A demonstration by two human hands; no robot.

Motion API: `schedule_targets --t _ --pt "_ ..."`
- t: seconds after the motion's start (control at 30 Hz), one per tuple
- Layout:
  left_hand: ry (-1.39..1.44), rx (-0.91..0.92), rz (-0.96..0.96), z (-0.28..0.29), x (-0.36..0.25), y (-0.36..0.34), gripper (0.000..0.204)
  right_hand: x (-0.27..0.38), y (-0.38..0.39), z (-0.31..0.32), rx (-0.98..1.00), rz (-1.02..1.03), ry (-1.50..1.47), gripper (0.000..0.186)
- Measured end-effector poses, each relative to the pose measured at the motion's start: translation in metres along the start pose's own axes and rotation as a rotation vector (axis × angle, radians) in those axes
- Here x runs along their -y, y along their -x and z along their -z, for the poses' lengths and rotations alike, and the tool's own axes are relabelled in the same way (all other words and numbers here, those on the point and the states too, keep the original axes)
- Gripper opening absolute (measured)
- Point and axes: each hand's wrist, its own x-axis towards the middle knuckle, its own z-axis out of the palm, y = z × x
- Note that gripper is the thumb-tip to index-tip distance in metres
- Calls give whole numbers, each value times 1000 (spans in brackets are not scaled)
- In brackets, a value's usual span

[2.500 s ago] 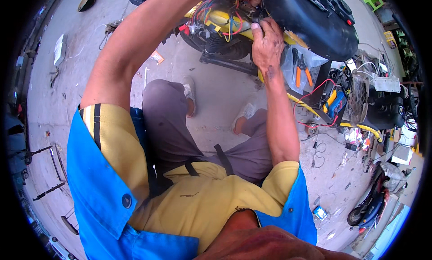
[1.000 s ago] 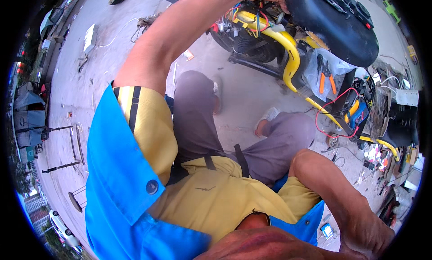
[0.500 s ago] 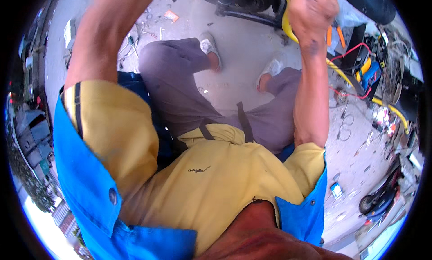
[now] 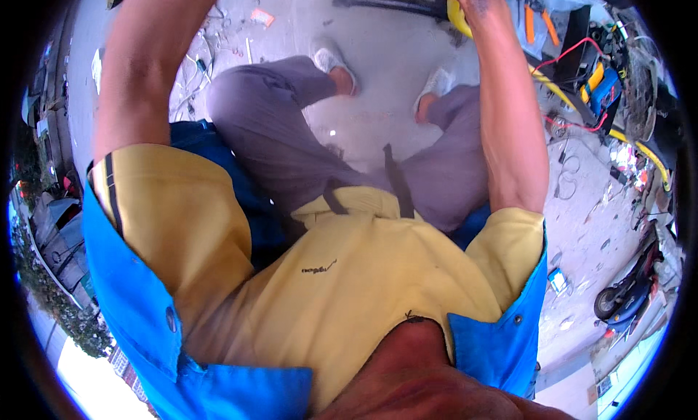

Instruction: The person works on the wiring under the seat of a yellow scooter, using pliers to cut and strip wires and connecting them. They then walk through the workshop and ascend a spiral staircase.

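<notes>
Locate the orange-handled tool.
The orange-handled tool is at the head view's upper right, right of the right forearm and left of the blue device.

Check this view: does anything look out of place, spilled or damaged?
Mildly: a red wire bows out loosely by the yellow tube on the right, looking unsecured. An orange-and-white packet and a small blue-and-white item lie on the floor like litter. No clear spill or damage shows.
</notes>
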Motion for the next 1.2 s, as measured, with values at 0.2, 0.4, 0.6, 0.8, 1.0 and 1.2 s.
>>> schedule_targets --t 0.2,0.4,0.6,0.8,1.0,1.2 --pt "4 184 -114 23 45 -4 29 -40 37 -43 170 83 259 41" --pt "-78 197 -350 37 49 10 24 -3 1 -27 333 -288 39 46" --pt "-106 369 -120 60 38 31 31 33 -2 -14 247 -437 -266 50" --pt "46 378 -144 59 42 33 41 18 -7 -29 98 -294 -412 49" --pt "86 412 -168 60 42 37 43 1 -1 -38 96 -400 -490 55" --pt "203 499 -213 56 47 29 40 1 -2 -34 150 -371 -457 63"
